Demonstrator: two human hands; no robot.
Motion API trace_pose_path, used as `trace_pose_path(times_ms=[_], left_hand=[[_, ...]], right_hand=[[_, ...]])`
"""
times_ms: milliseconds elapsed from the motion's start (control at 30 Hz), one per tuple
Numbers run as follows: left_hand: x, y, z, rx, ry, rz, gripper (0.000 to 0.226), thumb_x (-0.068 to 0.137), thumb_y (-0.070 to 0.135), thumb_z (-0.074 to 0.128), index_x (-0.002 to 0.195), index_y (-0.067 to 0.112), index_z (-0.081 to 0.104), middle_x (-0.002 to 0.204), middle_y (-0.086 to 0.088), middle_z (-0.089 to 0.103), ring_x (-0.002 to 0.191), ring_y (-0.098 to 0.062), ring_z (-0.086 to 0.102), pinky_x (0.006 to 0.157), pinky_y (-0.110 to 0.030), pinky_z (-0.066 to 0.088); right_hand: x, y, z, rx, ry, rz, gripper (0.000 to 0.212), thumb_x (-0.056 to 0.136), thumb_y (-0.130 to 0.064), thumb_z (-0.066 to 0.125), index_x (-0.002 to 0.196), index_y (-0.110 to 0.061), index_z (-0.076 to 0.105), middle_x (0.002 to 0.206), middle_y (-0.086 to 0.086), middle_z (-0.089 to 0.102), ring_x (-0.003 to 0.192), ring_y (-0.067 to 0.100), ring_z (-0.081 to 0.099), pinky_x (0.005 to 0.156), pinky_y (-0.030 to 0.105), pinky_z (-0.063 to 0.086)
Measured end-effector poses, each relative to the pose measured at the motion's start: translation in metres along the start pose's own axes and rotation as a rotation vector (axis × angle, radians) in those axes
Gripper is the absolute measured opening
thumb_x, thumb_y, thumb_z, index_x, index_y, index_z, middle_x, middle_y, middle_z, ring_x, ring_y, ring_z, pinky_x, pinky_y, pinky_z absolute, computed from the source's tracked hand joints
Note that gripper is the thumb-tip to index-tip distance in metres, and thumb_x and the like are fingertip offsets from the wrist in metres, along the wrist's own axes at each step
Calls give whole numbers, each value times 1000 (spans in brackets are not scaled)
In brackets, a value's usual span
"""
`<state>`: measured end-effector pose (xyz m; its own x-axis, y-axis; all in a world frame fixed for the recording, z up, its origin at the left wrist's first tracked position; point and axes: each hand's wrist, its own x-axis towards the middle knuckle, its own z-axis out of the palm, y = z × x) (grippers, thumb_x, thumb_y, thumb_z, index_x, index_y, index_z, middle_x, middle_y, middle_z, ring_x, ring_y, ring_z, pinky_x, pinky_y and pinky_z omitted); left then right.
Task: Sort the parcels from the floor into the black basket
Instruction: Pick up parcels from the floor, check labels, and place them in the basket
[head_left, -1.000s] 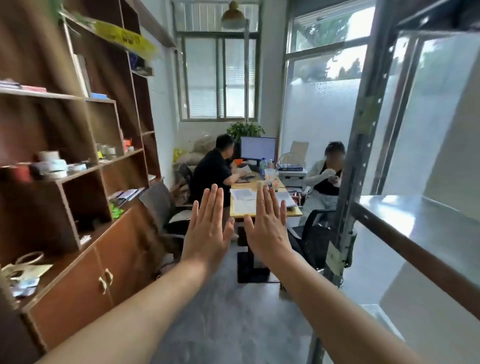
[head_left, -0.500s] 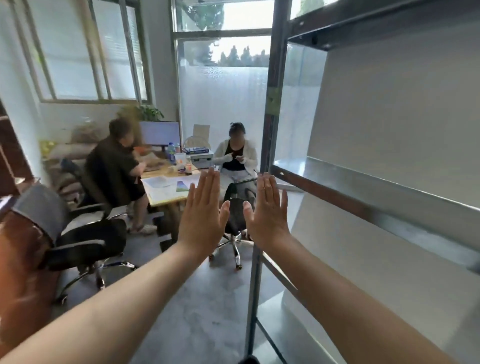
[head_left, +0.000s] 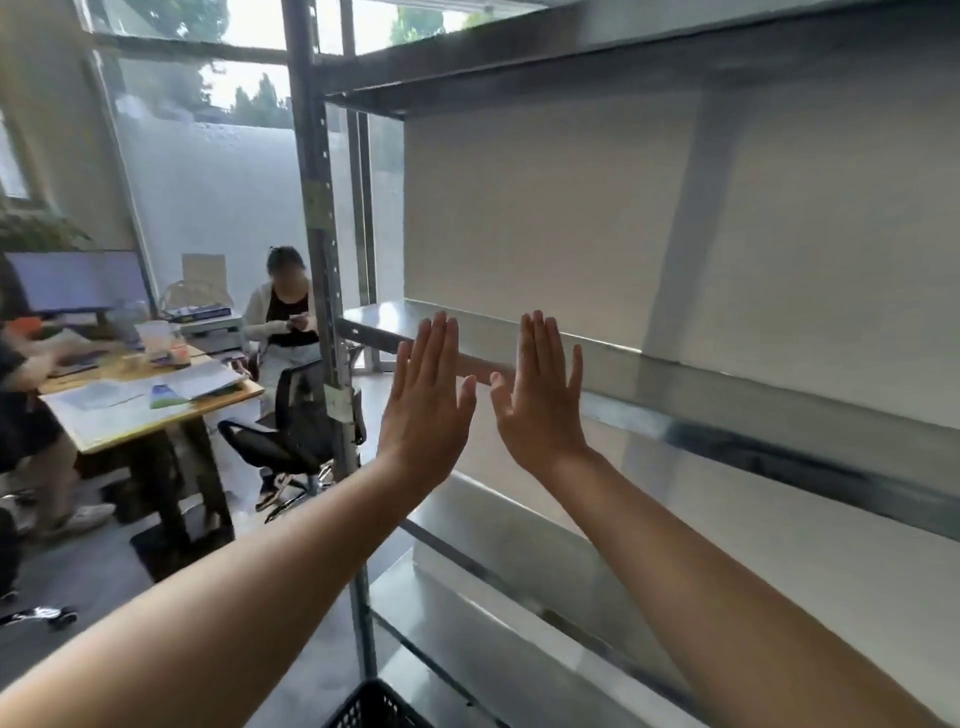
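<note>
Office surroundings are seen from the head camera: a grey floor (head_left: 98, 603), tall frosted windows (head_left: 208, 187) at the back, and a wooden desk (head_left: 130, 421) on the left that is covered with papers and carries a monitor (head_left: 78, 280). A person (head_left: 283, 317) is seated behind the desk with a phone held in both hands, and a black office chair (head_left: 296, 415) is placed just beside the desk's near corner. Part of a second person is cut off by the left edge.

The right half of the view is filled by a metal rack (head_left: 779, 441), whose upright post (head_left: 317, 208) is set between the desk area and the shelves.

Both arms are stretched forward in front of the rack. The left hand (head_left: 423, 410) and the right hand (head_left: 540, 400) are raised side by side with a narrow gap between the thumbs; on both, the fingers are held straight and together, pointing up, and nothing is gripped.

A corner of the black basket (head_left: 371, 706) is seen at the bottom edge, low down beside the foot of the post and below the left forearm.
</note>
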<state>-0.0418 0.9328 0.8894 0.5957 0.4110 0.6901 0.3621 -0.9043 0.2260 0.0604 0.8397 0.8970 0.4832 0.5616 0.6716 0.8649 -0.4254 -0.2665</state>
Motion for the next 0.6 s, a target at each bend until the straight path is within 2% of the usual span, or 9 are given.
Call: trace_pose_path(times_ms=[100,200,433,600], left_hand=[[-14,74,18,-97,-46,68,64,106,36,25,157,14,-6,164,1,-14,149,-8,-18,124,-34,-7],[-31,157,35,-178,-82,137,64,106,34,28,157,13,-4,165,1,-11,149,-8,-17,123,-34,-8],[-78,382,67,-326,-151,403,62,106,30,26,157,8,-2,165,-7,-8,152,-17,-10,124,-40,-2],[-142,535,80,-519,-216,651,62,106,31,26,157,6,1,165,-9,-3,152,-20,-5,124,-40,-2]], right_hand=[[-42,55,-45,-60,9,37,69,104,-37,35,157,-10,2,165,3,-5,151,14,-10,121,42,-12],[-87,117,-105,-156,15,76,70,104,-49,27,158,-13,2,165,2,-5,151,14,-10,122,43,-10],[-212,251,-285,-338,123,369,66,105,-42,26,157,-10,2,166,3,-4,152,15,-8,122,45,-9],[-333,309,-396,-526,184,608,67,105,-41,27,157,-8,1,166,5,-4,152,16,-7,121,45,-11]])
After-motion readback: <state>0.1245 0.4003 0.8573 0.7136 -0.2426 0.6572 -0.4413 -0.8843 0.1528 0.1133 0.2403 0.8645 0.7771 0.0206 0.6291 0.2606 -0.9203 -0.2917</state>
